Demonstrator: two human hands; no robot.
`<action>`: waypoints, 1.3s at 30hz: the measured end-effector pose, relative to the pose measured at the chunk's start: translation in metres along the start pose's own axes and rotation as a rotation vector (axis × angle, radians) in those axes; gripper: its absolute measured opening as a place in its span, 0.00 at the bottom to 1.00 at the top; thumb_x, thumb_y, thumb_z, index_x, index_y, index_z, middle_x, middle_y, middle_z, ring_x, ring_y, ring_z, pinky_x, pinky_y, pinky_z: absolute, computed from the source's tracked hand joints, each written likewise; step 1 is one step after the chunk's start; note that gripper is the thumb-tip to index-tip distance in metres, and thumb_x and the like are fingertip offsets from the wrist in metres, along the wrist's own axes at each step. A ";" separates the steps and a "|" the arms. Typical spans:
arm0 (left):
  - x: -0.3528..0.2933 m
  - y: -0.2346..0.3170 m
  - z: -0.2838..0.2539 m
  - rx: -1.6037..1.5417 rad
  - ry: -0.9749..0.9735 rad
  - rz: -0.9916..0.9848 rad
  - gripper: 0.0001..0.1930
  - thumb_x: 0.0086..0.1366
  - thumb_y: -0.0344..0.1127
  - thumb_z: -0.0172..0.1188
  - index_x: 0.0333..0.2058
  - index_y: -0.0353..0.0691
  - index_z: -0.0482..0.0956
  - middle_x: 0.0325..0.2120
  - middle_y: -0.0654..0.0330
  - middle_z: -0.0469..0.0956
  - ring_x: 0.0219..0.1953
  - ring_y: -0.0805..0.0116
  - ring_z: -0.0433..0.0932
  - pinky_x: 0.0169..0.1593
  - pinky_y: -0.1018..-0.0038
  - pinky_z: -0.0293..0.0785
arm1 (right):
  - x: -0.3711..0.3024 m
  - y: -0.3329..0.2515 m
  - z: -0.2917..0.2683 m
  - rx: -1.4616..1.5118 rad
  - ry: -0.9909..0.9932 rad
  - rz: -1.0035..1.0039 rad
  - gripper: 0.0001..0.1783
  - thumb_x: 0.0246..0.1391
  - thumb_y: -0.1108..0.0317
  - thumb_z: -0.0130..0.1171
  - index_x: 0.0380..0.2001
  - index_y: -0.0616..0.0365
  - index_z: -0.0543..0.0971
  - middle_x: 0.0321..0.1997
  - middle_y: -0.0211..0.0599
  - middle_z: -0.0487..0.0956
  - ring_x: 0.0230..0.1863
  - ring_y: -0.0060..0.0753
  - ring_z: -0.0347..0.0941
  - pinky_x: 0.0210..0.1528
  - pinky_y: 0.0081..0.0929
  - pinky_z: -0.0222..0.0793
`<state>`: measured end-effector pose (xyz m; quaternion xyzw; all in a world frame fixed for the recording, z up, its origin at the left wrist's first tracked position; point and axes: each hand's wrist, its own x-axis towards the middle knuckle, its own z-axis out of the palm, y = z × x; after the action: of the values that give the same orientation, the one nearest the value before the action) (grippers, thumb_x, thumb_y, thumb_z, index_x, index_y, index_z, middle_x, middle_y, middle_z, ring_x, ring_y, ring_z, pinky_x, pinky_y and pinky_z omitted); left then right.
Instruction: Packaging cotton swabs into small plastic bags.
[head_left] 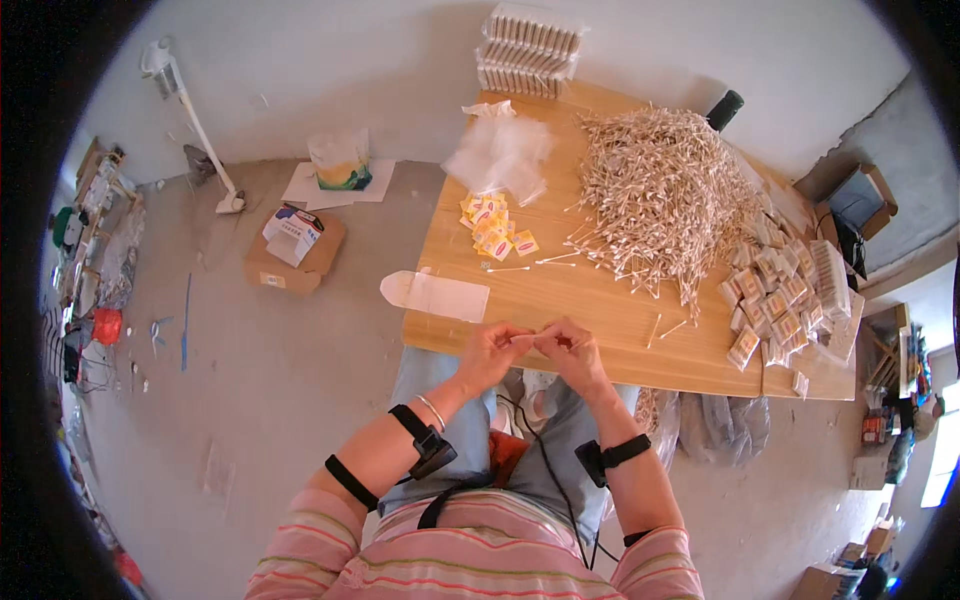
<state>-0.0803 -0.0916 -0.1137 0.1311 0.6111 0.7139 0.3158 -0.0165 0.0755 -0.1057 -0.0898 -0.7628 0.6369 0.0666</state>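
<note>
My left hand [486,356] and my right hand [574,356] meet over the near edge of the wooden table. Thumbs and fingertips of both are pinched close together, and whatever lies between them is too small to make out. Just beyond my left hand a pale flat piece with a rounded end [436,296] overhangs the table's left edge. Yellow-and-white printed cards [490,228] lie in a loose pile farther back. A large heap of cotton swabs [665,190] covers the middle of the table, with a few stray swabs [556,262] in front.
Clear plastic bags [500,155] lie behind the cards. Small filled packs [775,300] are piled at the right. Stacked wrapped packs [528,50] and a dark cylinder [725,110] stand at the back. A cardboard box [290,265] sits on the floor at left; grey plastic bags [725,430] hang below the table.
</note>
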 end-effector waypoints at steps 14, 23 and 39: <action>0.008 0.000 0.001 0.513 0.040 0.516 0.06 0.60 0.28 0.62 0.36 0.37 0.80 0.36 0.59 0.79 0.33 0.67 0.77 0.41 0.76 0.74 | -0.003 0.005 -0.011 -0.224 0.064 -0.251 0.05 0.45 0.77 0.64 0.28 0.58 0.80 0.27 0.37 0.76 0.32 0.34 0.74 0.34 0.27 0.70; 0.009 0.012 -0.016 1.092 -0.029 1.012 0.12 0.48 0.27 0.64 0.35 0.41 0.81 0.36 0.63 0.76 0.39 0.63 0.75 0.42 0.68 0.74 | -0.011 -0.004 -0.014 -0.817 0.149 -0.703 0.19 0.34 0.78 0.61 0.36 0.54 0.82 0.37 0.31 0.76 0.39 0.37 0.73 0.39 0.32 0.74; 0.001 0.021 -0.007 1.166 0.181 1.019 0.12 0.48 0.31 0.64 0.35 0.45 0.82 0.34 0.70 0.78 0.36 0.69 0.76 0.41 0.71 0.70 | -0.008 -0.006 -0.014 -0.900 0.168 -0.770 0.18 0.36 0.74 0.61 0.37 0.55 0.81 0.36 0.32 0.74 0.39 0.37 0.72 0.40 0.32 0.72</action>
<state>-0.0912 -0.0972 -0.0950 0.4818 0.7756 0.3421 -0.2221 -0.0058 0.0859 -0.0971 0.1235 -0.9275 0.1720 0.3082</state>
